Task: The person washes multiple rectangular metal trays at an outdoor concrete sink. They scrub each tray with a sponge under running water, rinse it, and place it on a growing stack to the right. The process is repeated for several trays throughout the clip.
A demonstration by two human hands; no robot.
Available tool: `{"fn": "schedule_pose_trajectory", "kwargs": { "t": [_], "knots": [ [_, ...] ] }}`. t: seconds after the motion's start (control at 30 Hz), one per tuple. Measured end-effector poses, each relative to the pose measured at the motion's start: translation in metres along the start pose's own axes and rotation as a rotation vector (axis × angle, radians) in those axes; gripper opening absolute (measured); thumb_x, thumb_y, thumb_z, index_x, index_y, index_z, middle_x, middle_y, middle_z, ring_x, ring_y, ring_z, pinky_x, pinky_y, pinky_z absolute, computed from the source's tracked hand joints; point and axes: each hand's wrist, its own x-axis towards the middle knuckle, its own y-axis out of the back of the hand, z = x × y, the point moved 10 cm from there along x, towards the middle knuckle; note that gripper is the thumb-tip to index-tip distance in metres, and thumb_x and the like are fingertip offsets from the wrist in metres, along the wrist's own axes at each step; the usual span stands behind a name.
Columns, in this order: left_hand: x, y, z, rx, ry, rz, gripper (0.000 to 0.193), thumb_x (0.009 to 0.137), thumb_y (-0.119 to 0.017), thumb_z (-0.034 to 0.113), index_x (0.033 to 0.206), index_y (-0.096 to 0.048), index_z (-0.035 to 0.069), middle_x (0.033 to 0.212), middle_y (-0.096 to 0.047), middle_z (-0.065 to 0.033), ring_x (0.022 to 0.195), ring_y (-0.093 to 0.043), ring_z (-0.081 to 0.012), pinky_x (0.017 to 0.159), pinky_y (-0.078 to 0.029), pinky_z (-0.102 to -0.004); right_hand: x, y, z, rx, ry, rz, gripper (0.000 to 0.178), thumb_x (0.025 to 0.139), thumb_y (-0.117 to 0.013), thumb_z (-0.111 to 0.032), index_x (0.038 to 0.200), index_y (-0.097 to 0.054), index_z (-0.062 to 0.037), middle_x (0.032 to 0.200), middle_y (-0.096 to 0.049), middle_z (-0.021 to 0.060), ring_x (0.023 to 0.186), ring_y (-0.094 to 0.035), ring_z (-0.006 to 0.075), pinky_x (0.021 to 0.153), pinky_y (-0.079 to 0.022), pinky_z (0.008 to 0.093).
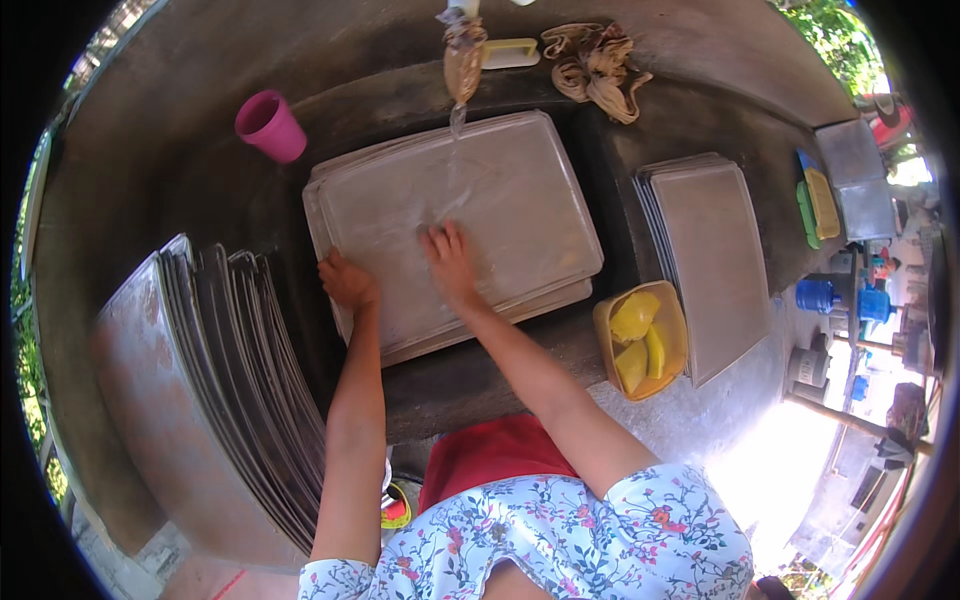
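Observation:
A flat metal baking tray (520, 210) lies in the sink on top of at least one more tray. A thin stream of water falls onto it from a tap wrapped in a brown cloth or bag (463, 65). My left hand (348, 282) grips the tray's left edge, fingers curled at the rim. Near the tray's middle, my right hand (450, 262) rests on the wet surface with fingers apart, slightly blurred. I see nothing held under its palm.
Many trays (220, 370) lean upright at left. Another tray stack (710, 260) lies at right, beside a tub (610, 372) of yellow pieces. A pink cup (270, 125), a yellow-handled brush (510, 53) and a crumpled brown cloth (598, 70) sit along the back; sponge-like pads (822, 205) lie far right.

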Motion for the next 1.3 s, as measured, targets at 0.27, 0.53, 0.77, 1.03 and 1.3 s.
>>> {"fn": "schedule_pose_trajectory", "kwargs": {
  "t": [0.27,0.53,0.77,1.03,1.3],
  "knots": [
    [0.001,-0.003,0.000,-0.035,0.009,-0.044,0.031,0.090,-0.047,0.009,0.120,-0.051,0.005,0.101,-0.050,-0.0137,0.093,-0.053,-0.0336,0.079,-0.044,-0.0440,-0.090,0.087,0.201,-0.232,-0.488,0.110,0.040,0.081,-0.047,-0.003,0.120,-0.052,-0.0016,0.123,-0.048,0.0159,0.124,-0.036,0.0414,0.104,-0.030,0.0501],
    [0.002,-0.005,0.006,-0.008,-0.021,-0.053,0.031,0.090,-0.045,0.011,0.119,-0.050,0.001,0.103,-0.048,-0.0159,0.094,-0.052,-0.0343,0.082,-0.042,-0.0442,0.117,0.011,0.224,0.186,-0.672,0.280,0.034,0.092,-0.041,-0.019,0.119,-0.053,-0.0042,0.129,-0.046,0.0221,0.122,-0.041,0.0369,0.104,-0.032,0.0440],
    [0.000,-0.004,0.004,-0.047,-0.029,-0.035,0.030,0.090,-0.044,0.008,0.118,-0.051,0.002,0.105,-0.049,-0.0161,0.096,-0.053,-0.0358,0.080,-0.044,-0.0450,0.051,-0.035,-0.005,0.034,-0.122,0.096,0.041,0.096,-0.039,-0.032,0.117,-0.051,0.0018,0.124,-0.047,0.0230,0.121,-0.040,0.0372,0.102,-0.031,0.0444],
    [0.001,0.016,0.004,-0.088,-0.048,-0.157,0.023,0.088,-0.052,0.007,0.109,-0.053,0.001,0.102,-0.054,-0.0201,0.095,-0.057,-0.0376,0.079,-0.047,-0.0455,-0.113,0.085,0.163,-0.231,-0.610,-0.126,0.019,0.087,-0.048,-0.011,0.099,-0.058,-0.0003,0.106,-0.055,0.0178,0.097,-0.056,0.0363,0.078,-0.048,0.0477],
    [-0.044,0.025,-0.022,-0.027,0.106,-0.589,0.023,0.087,-0.058,0.018,0.100,-0.053,-0.001,0.098,-0.062,-0.0216,0.094,-0.061,-0.0398,0.078,-0.049,-0.0479,-0.115,0.081,0.081,-0.102,-0.607,-0.309,0.019,0.083,-0.051,-0.015,0.097,-0.061,-0.0068,0.095,-0.062,0.0160,0.079,-0.064,0.0347,0.069,-0.053,0.0485]
  ]
}}
